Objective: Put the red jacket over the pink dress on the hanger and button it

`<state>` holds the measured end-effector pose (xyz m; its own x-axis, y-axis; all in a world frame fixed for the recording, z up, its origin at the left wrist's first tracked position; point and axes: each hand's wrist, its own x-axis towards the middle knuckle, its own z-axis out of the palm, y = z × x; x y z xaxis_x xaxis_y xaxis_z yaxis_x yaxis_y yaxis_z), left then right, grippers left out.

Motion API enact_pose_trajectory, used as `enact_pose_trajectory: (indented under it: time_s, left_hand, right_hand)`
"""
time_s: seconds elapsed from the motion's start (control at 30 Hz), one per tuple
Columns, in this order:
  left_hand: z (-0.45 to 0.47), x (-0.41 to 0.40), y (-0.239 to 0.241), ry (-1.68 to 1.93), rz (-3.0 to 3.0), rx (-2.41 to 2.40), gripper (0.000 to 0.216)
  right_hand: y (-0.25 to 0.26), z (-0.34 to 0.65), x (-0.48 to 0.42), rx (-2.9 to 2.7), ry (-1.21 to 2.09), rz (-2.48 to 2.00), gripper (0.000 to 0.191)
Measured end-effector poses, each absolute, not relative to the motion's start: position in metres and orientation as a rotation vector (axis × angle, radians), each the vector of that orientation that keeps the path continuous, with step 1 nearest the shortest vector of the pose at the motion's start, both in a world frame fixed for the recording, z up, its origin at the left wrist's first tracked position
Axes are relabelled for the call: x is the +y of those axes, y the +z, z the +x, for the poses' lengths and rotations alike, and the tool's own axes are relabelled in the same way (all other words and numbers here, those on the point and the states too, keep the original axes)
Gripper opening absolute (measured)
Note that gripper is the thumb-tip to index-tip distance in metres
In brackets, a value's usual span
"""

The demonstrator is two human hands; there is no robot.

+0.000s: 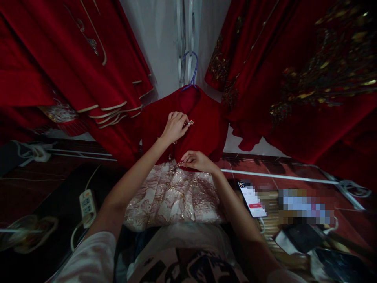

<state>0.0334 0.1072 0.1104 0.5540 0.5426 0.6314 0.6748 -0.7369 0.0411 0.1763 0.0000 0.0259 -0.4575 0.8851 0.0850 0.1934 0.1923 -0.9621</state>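
A red short jacket (206,118) hangs in front of me on a blue hanger (194,67), with small ornaments down its front. My left hand (176,125) lies on the chest, its fingers pinched at a small beaded ornament (191,122). Lower down, near the jacket's hem, my right hand (196,160) is closed in a pinch on a beaded piece (179,164); whether this is loose or fixed to the jacket I cannot tell. Pale pink brocade fabric (176,196) with gold threads spreads below the hem, over my lap.
Red garments (112,59) hang at left, and more with gold sequins (324,78) at right. White rack bars (279,177) run low. A lit phone (252,199) and dark objects (304,237) lie on a slatted stool (271,243). A power strip (87,208) is at left.
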Motion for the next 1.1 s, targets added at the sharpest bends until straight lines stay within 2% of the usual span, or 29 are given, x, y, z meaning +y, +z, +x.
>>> enact_pose_trajectory:
  time_s: [0.13,0.33,0.43,0.53,0.63,0.73,0.93,1.1]
  left_hand:
    - [0.032,0.105,0.116,-0.952,-2.651,-0.924,0.020]
    - [0.028,0.094,0.119,-1.428,-2.591,-1.182,0.021]
    - [0.025,0.093,0.118,-1.499,-2.386,-1.368,0.038]
    - [0.020,0.096,0.115,-1.459,-2.239,-1.478,0.059]
    - [0.011,0.104,0.116,-1.413,-2.208,-1.533,0.065]
    - [-0.007,0.113,0.127,-1.371,-2.178,-1.603,0.058]
    - [-0.054,0.131,0.168,-1.193,-2.096,-1.779,0.035]
    - [-0.071,0.155,0.177,-1.344,-2.057,-1.768,0.040]
  right_hand:
    - [0.041,0.173,-0.004,-1.821,1.173,-1.000,0.020]
    - [0.087,0.162,0.035,-1.456,0.714,-1.034,0.033]
    - [0.100,0.148,0.070,-1.444,0.763,-1.055,0.056]
    - [0.100,0.132,0.092,-1.410,0.699,-1.249,0.088]
    - [0.092,0.129,0.095,-1.371,0.529,-1.397,0.108]
    - [0.089,0.148,0.091,-1.356,0.360,-1.468,0.103]
    - [0.111,0.225,0.089,-1.445,-0.144,-1.567,0.075]
    - [0.131,0.267,0.097,-1.428,-0.353,-1.728,0.065]
